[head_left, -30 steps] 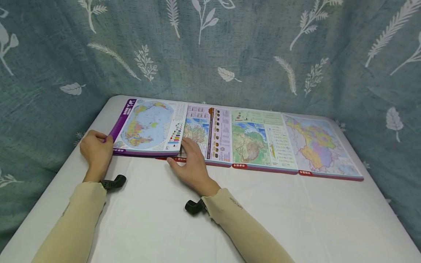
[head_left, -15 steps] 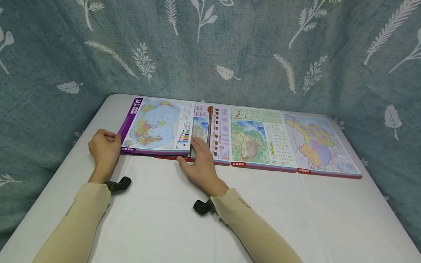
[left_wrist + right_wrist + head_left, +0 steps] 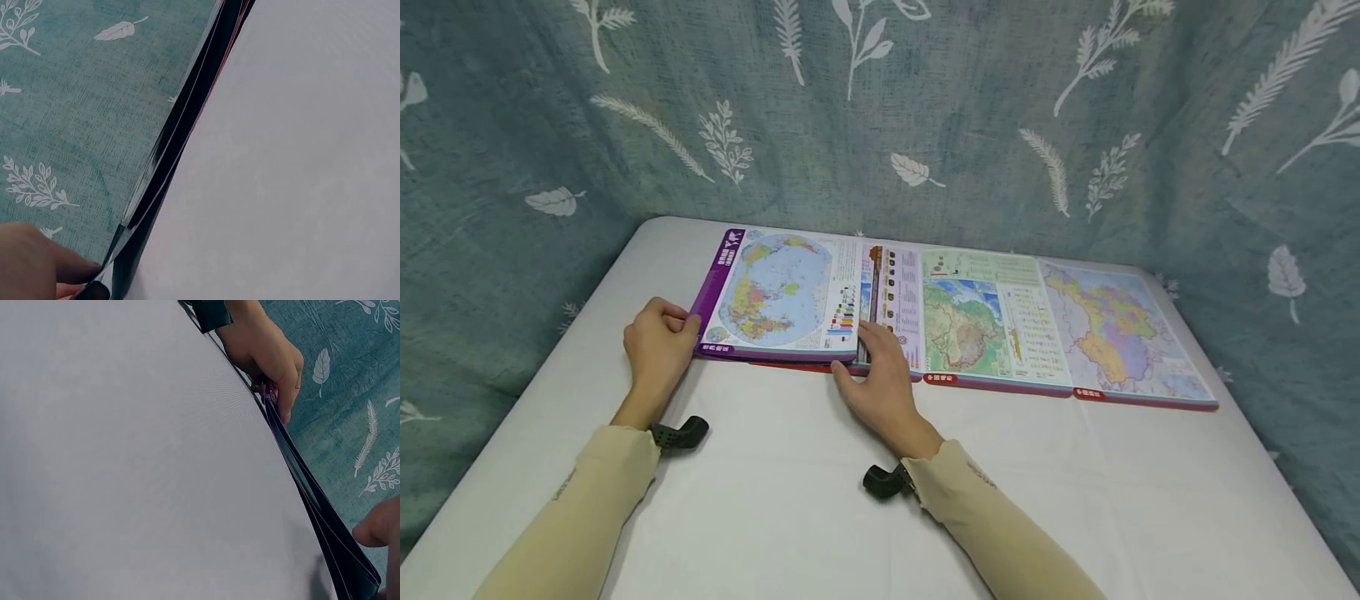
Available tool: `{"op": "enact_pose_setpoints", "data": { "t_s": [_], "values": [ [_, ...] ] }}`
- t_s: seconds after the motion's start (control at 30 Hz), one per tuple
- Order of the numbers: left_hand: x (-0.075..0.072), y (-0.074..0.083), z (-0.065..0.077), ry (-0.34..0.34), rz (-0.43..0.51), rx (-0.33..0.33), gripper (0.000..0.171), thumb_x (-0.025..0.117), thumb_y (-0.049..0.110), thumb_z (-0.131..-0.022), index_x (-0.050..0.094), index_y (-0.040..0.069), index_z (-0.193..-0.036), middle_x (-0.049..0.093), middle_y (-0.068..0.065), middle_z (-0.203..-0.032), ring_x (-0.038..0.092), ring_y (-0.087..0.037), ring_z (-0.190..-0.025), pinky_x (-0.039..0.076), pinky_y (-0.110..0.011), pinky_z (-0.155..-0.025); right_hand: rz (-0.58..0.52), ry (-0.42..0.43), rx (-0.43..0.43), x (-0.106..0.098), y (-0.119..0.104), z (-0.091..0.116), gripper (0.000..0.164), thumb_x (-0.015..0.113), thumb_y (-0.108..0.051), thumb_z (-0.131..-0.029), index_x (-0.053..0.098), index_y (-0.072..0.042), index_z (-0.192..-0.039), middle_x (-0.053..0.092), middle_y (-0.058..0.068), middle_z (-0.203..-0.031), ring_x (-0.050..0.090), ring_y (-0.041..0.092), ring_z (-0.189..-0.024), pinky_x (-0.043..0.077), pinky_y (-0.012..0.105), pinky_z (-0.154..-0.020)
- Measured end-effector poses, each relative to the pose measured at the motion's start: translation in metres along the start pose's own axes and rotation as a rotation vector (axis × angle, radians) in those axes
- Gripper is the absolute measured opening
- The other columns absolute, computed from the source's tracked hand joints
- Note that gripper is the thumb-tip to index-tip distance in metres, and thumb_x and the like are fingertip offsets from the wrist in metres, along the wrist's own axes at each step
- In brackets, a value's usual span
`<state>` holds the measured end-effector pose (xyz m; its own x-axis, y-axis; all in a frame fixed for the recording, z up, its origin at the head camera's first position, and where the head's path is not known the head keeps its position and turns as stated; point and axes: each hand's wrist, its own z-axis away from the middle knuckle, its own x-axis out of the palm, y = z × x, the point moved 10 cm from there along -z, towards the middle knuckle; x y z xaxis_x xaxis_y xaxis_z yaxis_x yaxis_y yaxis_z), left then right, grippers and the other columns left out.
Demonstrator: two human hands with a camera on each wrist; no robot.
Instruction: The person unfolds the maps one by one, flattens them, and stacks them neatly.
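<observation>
A world map (image 3: 786,292) with a purple left border lies toward the left of the table in the head view, over the left part of a lilac map panel (image 3: 907,283). My left hand (image 3: 658,343) pinches its purple edge near the front left corner. At the front right corner, my right hand (image 3: 883,387) holds the map, with the thumb at the near edge and fingers along the right side. Both wrist views show the layered dark edge (image 3: 181,125) side-on. In the right wrist view, my right thumb (image 3: 378,525) is beside that edge's end.
A green relief map (image 3: 970,325) and a coloured regional map (image 3: 1120,325) continue the row to the right. White cloth (image 3: 805,500) covers the table, and a leaf-patterned curtain (image 3: 955,125) stands behind it. Black wrist cameras (image 3: 681,433) stick out from the sleeves.
Both hands have moved right together with the world map, covering more of the lilac panel. The other maps have kept their places on the table.
</observation>
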<state>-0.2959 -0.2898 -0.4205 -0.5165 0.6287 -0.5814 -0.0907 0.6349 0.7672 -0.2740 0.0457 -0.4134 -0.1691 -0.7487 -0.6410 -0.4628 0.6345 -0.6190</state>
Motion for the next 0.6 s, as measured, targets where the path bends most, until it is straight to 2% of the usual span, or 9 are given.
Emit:
{"op": "enact_pose_setpoints", "data": {
  "t_s": [0.17, 0.6],
  "values": [
    [0.005, 0.007, 0.003, -0.040, 0.007, 0.051, 0.020, 0.072, 0.014, -0.097, 0.068, -0.005, -0.102, 0.067, -0.019, -0.077, 0.055, -0.027, -0.071, 0.036, -0.034, -0.071, 0.015, 0.015, 0.017, -0.007, 0.005, 0.002, 0.060, 0.078, -0.024, -0.088, 0.062, 0.009, -0.136, 0.060, 0.023, -0.145, 0.050, 0.039, -0.143, 0.037, 0.051, -0.120],
    [0.029, 0.032, 0.015, -0.202, -0.019, 0.271, 0.021, 0.076, 0.011, -0.095, 0.063, -0.003, -0.104, 0.061, -0.009, -0.064, 0.049, -0.020, -0.060, 0.038, -0.033, -0.063, 0.055, 0.038, 0.042, -0.031, 0.022, 0.012, 0.056, 0.077, -0.024, -0.091, 0.064, 0.009, -0.134, 0.062, 0.023, -0.142, 0.053, 0.039, -0.139, 0.040, 0.053, -0.116]
  ]
}}
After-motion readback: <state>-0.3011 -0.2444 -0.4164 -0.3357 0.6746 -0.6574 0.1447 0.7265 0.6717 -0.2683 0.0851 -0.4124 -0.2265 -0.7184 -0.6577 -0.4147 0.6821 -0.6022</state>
